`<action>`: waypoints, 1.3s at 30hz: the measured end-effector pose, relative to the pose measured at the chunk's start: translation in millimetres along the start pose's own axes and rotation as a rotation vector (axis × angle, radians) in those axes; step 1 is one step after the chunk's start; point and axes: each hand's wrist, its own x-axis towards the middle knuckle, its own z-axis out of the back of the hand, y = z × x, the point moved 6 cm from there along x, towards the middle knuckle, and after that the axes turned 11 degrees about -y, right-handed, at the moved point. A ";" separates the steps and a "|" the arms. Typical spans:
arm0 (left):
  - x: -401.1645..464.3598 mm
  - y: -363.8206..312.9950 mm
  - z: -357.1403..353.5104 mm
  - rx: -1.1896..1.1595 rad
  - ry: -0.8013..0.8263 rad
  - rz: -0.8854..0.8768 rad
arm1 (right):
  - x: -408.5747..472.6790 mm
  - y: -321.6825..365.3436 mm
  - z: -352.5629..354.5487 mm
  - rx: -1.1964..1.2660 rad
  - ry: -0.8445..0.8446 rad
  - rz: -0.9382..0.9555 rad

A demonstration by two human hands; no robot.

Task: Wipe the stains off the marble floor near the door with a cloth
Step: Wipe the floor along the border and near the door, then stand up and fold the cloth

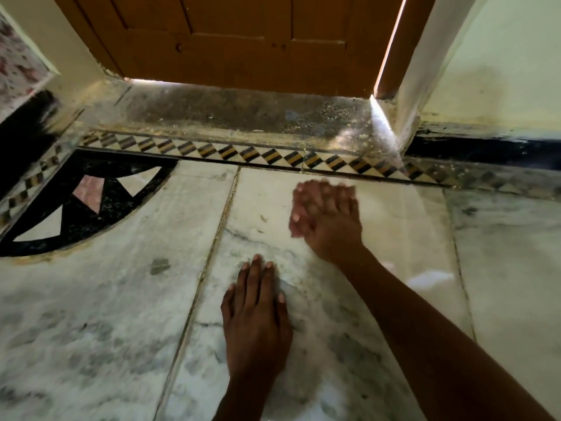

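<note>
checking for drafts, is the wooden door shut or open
Slightly open, or at least not sealed: the door shows a bright strip of daylight along its right edge and a thin line of light beneath its bottom edge, above the threshold.

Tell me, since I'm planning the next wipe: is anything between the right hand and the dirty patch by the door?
Nothing visible. The right hand is blurred over the marble; only bare floor and the patterned border lie before the patch. No cloth shows.
</note>
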 end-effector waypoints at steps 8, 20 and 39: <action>-1.0 -4.3 3.6 -0.029 -0.028 -0.020 | -91.5 -117.7 44.7 0.030 0.026 -0.438; -3.1 -5.0 11.3 -0.091 -0.021 -0.032 | -119.6 -83.3 41.7 0.014 0.094 -0.029; -66.2 -51.3 187.3 -0.764 0.368 0.442 | -200.2 -12.8 177.7 1.038 0.149 -0.770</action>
